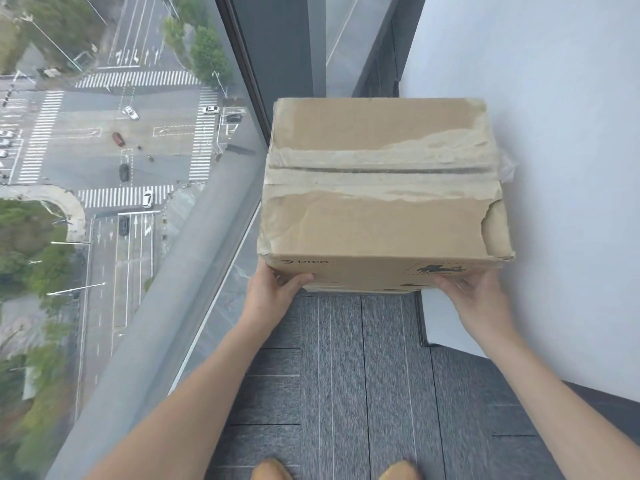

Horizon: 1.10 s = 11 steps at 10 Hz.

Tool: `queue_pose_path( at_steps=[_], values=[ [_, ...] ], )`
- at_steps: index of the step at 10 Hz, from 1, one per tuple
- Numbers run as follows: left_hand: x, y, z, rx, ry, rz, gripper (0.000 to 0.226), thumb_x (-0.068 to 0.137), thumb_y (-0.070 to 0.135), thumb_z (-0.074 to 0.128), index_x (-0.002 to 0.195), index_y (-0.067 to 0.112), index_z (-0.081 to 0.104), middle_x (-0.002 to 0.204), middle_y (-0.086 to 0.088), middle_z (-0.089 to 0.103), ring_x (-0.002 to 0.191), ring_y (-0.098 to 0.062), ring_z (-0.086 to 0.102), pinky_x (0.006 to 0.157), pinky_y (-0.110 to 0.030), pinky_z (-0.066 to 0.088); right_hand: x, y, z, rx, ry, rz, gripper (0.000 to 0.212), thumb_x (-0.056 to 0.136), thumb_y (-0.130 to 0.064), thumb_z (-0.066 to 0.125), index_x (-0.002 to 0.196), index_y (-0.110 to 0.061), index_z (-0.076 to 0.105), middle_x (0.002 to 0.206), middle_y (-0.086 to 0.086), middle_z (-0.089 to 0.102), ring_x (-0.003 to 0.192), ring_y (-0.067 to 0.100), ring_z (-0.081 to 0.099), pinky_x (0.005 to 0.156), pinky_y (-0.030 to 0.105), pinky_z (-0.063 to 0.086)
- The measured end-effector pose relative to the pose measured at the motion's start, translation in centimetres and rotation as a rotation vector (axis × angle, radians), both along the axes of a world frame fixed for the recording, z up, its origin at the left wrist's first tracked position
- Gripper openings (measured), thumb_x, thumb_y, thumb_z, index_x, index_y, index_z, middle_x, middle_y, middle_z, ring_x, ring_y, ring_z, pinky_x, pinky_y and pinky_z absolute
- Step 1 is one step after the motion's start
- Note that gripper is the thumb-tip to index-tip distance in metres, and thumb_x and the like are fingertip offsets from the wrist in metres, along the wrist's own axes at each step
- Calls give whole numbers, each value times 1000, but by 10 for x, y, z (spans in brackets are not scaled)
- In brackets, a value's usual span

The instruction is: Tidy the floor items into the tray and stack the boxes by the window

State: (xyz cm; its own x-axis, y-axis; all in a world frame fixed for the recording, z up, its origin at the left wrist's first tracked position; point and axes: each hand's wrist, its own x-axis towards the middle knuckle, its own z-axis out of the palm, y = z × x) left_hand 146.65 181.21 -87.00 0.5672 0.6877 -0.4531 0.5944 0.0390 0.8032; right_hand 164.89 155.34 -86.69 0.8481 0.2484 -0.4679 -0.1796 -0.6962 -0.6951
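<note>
Head view looks down into a narrow corner where the window [145, 209] meets a white wall [568, 168]. One cardboard box [377, 188] fills that corner, its left side close to the dark window frame [252, 91] and its right side against or just beside the wall; which of the two cannot be told. The left hand [273, 289] grips the box at its lower near-left corner and the right hand [474, 299] at its lower near-right corner. The fingers of both hands curl under the bottom edge, clamped on the cardboard, with the thumbs against the near face. Holding it low at the two near corners probably lets the person carry the weight from below and steer the box squarely into the corner. Whether it already rests on something or hangs in the hands cannot be told: the box hides whatever lies beneath it.

Count: one box visible, with torn paper and old tape across its top flaps and a printed logo on its near face. Two hands, both busy. No tray and no loose floor items are in sight; the striped grey carpet [346, 375] shows only two shoe tips [272, 469] at the bottom edge. The stacking part seems in hand; the tidying cannot be judged from here.
</note>
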Motion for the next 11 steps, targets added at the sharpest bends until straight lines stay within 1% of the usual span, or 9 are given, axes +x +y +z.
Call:
queue_pose_path(
  at_steps=[1, 2, 3, 5, 6, 8, 9, 10, 11],
  values=[
    [1, -3, -8, 13, -8, -7, 54, 77, 14, 82, 118, 19, 48, 97, 22, 61, 88, 14, 57, 77, -6, 47, 2, -5, -5, 16, -16, 25, 44, 87, -36, 72, 121, -22, 47, 112, -8, 61, 107, 14, 59, 91, 30, 43],
    [3, -6, -15, 6, -7, -12, 52, 77, 14, 82, 119, 19, 51, 99, 20, 63, 83, 22, 58, 76, -2, 48, 3, -7, -2, -10, -44, 39, 48, 87, -43, 70, 120, -14, 50, 108, -5, 57, 101, 16, 54, 81, 29, 40],
    [6, -8, -18, 14, -19, -23, 52, 77, 16, 82, 118, 22, 50, 100, 21, 63, 86, 19, 58, 75, -4, 49, 5, -8, -2, 45, -21, -13, 36, 89, -27, 71, 113, -18, 45, 112, -5, 59, 106, 11, 55, 90, 25, 37],
    [12, -10, -14, 26, -26, -69, 52, 79, 20, 81, 117, 24, 46, 96, 23, 60, 87, 16, 54, 66, 5, 41, 8, -18, -11, 105, 37, -51, 46, 86, -32, 74, 119, -20, 45, 131, 1, 62, 120, 15, 61, 102, 31, 43],
    [7, -11, -14, 24, -55, -50, 51, 79, 14, 80, 116, 25, 46, 99, 23, 61, 88, 18, 56, 74, 1, 45, 6, -17, -12, 111, 37, -48, 43, 87, -30, 73, 116, -20, 43, 130, 2, 61, 121, 17, 59, 103, 32, 43],
    [5, -11, -12, 35, -56, -87, 44, 81, 15, 79, 104, 37, 48, 97, 20, 62, 93, 1, 61, 90, -22, 48, 4, -14, -5, 74, 40, -11, 39, 92, -27, 68, 116, -22, 37, 122, -6, 55, 120, 11, 55, 97, 24, 37],
    [4, -9, -15, 30, -1, -119, 42, 80, 24, 80, 109, 35, 51, 101, 14, 66, 99, -10, 63, 94, -33, 51, 5, -14, -9, 49, 75, -20, 47, 92, -33, 66, 125, -18, 37, 137, 1, 53, 130, 15, 51, 104, 31, 39],
    [2, -8, -2, -71, 19, -105, 54, 79, 26, 80, 120, 34, 45, 110, 19, 63, 97, -1, 59, 98, -37, 49, 0, -10, 1, -14, 145, -22, 70, 89, -40, 68, 141, -14, 29, 152, 8, 41, 138, 24, 44, 112, 43, 37],
    [-4, -16, 18, -228, 57, -52, 56, 83, 19, 76, 124, 33, 40, 105, 25, 53, 101, -1, 55, 99, -37, 47, -13, -9, 19, -117, 137, 1, 79, 89, -34, 69, 151, -14, 24, 153, 8, 41, 137, 29, 43, 106, 40, 39]
  ],
)
